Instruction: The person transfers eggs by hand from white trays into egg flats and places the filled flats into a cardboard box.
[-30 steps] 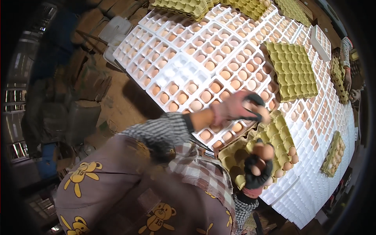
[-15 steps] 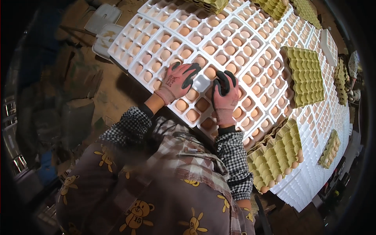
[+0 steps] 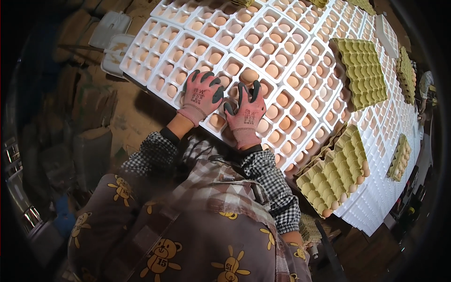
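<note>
Both my hands wear pink gloves with dark fingertips. They are over a white moulded tray (image 3: 205, 125) whose square cells hold brown eggs. My left hand (image 3: 201, 97) rests over the cells nearest me, fingers bent and slightly apart; what lies beneath its palm is hidden. Close beside it, my right hand (image 3: 246, 116) is open, with its thumb and dark fingers spread over the cells. A brown egg (image 3: 249, 76) sits just past my right fingertips, higher than its neighbours; I cannot tell whether they touch it. Another egg (image 3: 216, 121) shows in a cell between my wrists.
More white egg-filled trays (image 3: 277, 42) stretch away to the far right. Yellow-green pulp trays lie on top: one at the right (image 3: 361, 73), one nearer (image 3: 333, 174) with several eggs along its edge. White stacked trays (image 3: 371, 207) stand right. White lids (image 3: 110, 30) lie at far left.
My right hand has moved left and nearer to my left hand, over a cell that showed vacant. The egg ahead of its fingers now sits higher. The whole view has shifted slightly.
</note>
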Action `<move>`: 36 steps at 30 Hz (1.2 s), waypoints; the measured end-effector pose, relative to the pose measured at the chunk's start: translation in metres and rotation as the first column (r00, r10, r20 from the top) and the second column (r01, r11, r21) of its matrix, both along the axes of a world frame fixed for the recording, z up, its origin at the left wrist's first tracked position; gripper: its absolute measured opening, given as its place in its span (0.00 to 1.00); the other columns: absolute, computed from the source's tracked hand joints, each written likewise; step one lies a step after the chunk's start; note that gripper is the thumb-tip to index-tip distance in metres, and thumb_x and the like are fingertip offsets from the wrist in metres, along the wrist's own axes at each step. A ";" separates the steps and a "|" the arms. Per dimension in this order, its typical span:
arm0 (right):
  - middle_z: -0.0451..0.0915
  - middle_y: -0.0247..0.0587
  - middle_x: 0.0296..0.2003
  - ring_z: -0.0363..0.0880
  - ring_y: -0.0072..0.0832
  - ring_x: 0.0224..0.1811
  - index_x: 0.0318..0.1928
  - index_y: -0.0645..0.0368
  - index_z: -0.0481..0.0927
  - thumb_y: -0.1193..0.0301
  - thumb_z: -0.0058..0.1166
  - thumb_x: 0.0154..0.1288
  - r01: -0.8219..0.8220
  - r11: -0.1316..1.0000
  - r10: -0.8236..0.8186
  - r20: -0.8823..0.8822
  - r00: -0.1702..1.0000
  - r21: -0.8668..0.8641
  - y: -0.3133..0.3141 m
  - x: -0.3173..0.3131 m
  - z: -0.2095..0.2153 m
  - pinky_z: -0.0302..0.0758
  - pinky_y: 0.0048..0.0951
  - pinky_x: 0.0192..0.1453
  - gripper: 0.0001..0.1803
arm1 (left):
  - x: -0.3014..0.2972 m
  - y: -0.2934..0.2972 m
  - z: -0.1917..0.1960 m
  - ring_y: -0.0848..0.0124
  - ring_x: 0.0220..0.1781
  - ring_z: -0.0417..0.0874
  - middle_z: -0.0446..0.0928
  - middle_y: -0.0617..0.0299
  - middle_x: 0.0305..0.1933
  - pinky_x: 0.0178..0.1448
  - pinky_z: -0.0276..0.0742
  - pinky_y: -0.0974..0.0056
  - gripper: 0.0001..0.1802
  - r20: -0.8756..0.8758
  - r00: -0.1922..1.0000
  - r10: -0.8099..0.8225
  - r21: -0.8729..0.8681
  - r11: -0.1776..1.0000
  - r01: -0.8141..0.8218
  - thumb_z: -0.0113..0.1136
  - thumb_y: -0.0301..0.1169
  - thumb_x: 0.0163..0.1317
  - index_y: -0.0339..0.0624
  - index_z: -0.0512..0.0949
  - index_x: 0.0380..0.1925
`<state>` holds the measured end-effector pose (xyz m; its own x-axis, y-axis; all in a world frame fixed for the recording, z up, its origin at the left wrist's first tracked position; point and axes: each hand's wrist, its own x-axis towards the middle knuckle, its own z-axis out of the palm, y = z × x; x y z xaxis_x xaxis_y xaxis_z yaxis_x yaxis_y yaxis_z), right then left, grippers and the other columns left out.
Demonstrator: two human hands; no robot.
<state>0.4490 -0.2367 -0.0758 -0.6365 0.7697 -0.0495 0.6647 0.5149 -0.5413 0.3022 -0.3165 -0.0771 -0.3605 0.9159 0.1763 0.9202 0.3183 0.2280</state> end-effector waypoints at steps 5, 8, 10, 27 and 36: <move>0.71 0.50 0.59 0.70 0.49 0.61 0.61 0.54 0.74 0.66 0.68 0.51 -0.086 0.976 0.000 -0.391 0.921 -0.202 0.000 0.068 0.009 0.65 0.47 0.65 0.34 | 0.017 0.032 0.022 0.58 0.65 0.70 0.74 0.58 0.61 0.73 0.57 0.48 0.25 -0.011 0.996 -0.086 -0.001 0.996 0.086 0.63 0.42 0.58 0.50 0.77 0.56; 0.78 0.50 0.52 0.75 0.50 0.55 0.55 0.57 0.77 0.70 0.66 0.53 -0.232 0.923 0.057 -0.486 0.872 -0.308 -0.008 0.119 0.035 0.71 0.44 0.61 0.26 | 0.022 0.063 0.004 0.59 0.66 0.71 0.73 0.56 0.63 0.71 0.61 0.52 0.29 -0.019 0.988 -0.151 -0.087 0.985 0.149 0.62 0.44 0.59 0.49 0.73 0.61; 0.79 0.50 0.50 0.76 0.51 0.54 0.55 0.57 0.78 0.70 0.65 0.54 -0.304 0.873 0.081 -0.501 0.862 -0.382 -0.007 0.159 0.054 0.70 0.45 0.61 0.25 | 0.019 0.083 0.010 0.60 0.61 0.76 0.76 0.56 0.57 0.66 0.69 0.52 0.27 0.025 0.993 -0.116 -0.151 0.981 0.118 0.65 0.42 0.57 0.48 0.75 0.56; 0.74 0.50 0.57 0.74 0.42 0.56 0.66 0.66 0.65 0.74 0.51 0.71 0.282 0.954 -0.295 -0.175 0.939 -0.100 0.091 0.564 -0.020 0.70 0.34 0.64 0.26 | 0.129 0.031 -0.023 0.55 0.51 0.83 0.82 0.49 0.51 0.56 0.78 0.60 0.21 0.264 0.925 0.275 0.162 0.932 -0.324 0.59 0.35 0.66 0.39 0.77 0.58; 0.78 0.39 0.43 0.75 0.25 0.42 0.59 0.67 0.72 0.62 0.47 0.78 0.480 0.529 -0.843 -0.365 0.396 -0.700 0.077 0.489 0.044 0.76 0.30 0.48 0.21 | 0.324 0.124 0.001 0.72 0.47 0.80 0.81 0.57 0.46 0.53 0.76 0.65 0.22 0.880 0.475 0.022 -0.024 1.000 -0.002 0.64 0.37 0.65 0.34 0.75 0.53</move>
